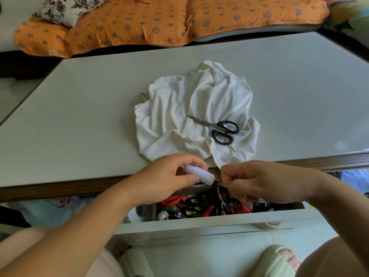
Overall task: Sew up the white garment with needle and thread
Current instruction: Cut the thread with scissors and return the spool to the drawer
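The white garment (191, 108) lies crumpled on the table (79, 116), one corner hanging over the near edge. Black-handled scissors (219, 129) rest on top of it. My left hand (165, 178) grips a white thread spool (198, 173) just in front of the table edge. My right hand (259, 180) pinches a thin needle (219, 181) whose other end touches the spool. Both hands hover above the open drawer.
An open drawer (209, 218) below the table holds several tangled sewing items, spools and another pair of scissors. Orange patterned cushions (139, 23) lie beyond the table's far edge. My knees and green slippers (275, 260) show at the bottom.
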